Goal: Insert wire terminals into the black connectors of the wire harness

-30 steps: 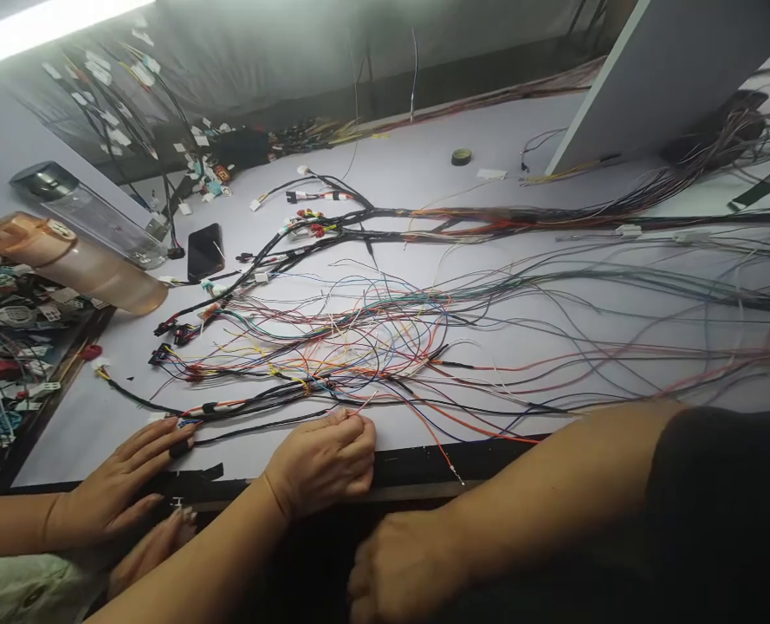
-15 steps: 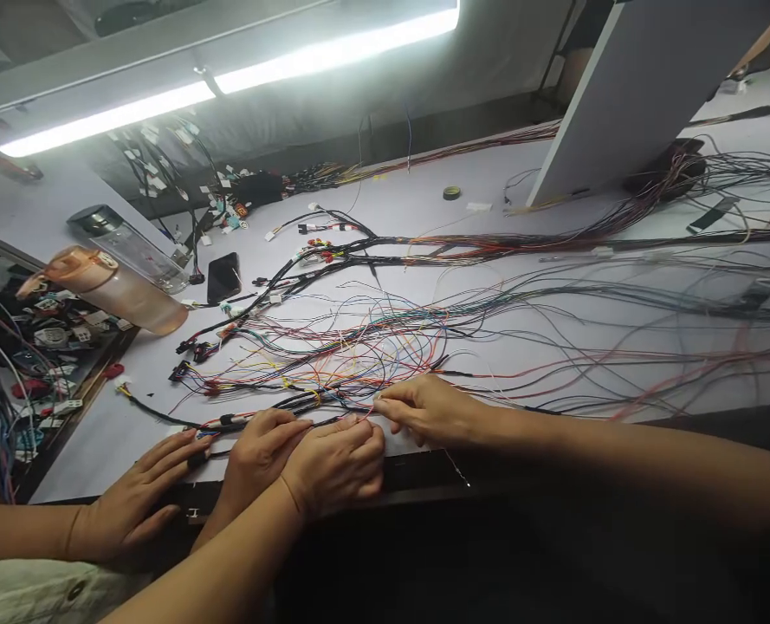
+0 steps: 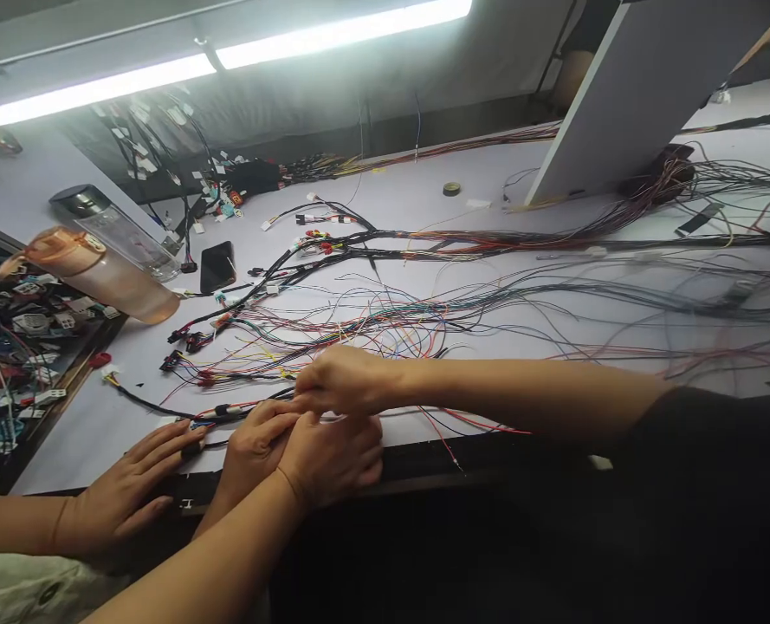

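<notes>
At the table's front edge, my left hand (image 3: pixel 333 458) is closed around thin wires that run into a wire harness (image 3: pixel 229 411). Its fingertips are partly hidden. My right hand (image 3: pixel 349 381) reaches across just above it, fingers curled and pinched near the left thumb. What those fingers hold is hidden. Red wires (image 3: pixel 440 433) come out to the right of my hands, and one end with a terminal hangs over the edge. Against my left hand rests a co-worker's closed hand (image 3: pixel 258 442). The co-worker's other hand (image 3: pixel 144 477) lies flat by the harness.
Loose wire bundles (image 3: pixel 385 325) and a taped harness (image 3: pixel 372 243) stretch across the white table (image 3: pixel 462 212). An orange-capped bottle (image 3: pixel 112 277), a clear bottle (image 3: pixel 125 234) and a phone (image 3: pixel 218 266) stand or lie at left. A grey panel (image 3: pixel 611 113) rises at right; a lamp (image 3: pixel 333 39) hangs above.
My right hand has moved left, from beside my left hand to over its thumb. My left hand stays closed in nearly the same place. The view has shifted slightly.
</notes>
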The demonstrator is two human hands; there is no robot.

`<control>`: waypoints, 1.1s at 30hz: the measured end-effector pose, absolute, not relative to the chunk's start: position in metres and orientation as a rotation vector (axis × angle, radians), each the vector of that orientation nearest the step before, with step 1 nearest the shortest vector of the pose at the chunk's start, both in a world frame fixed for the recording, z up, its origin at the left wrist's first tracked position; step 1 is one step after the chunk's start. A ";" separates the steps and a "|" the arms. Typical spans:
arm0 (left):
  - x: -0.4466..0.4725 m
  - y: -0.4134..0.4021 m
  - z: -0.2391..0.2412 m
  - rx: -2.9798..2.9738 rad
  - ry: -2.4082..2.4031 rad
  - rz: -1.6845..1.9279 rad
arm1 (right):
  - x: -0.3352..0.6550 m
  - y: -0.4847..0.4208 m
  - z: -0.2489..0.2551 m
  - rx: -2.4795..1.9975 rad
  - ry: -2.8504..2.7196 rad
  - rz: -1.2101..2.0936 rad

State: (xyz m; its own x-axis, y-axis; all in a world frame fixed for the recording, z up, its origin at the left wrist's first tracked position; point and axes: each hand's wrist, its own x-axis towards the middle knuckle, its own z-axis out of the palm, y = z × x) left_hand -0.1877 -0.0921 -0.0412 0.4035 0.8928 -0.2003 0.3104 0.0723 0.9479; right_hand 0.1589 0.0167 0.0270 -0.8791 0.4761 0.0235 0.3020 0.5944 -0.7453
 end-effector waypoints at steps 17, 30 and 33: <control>-0.060 -0.105 -0.034 0.957 1.419 1.332 | 0.147 0.030 0.012 -0.527 -2.359 1.415; -0.152 -0.089 0.005 0.559 1.024 0.949 | 0.224 0.024 -0.026 -0.567 -1.997 1.538; -0.133 -0.102 0.000 0.237 0.955 1.043 | 0.237 0.014 -0.028 -0.582 -2.017 1.080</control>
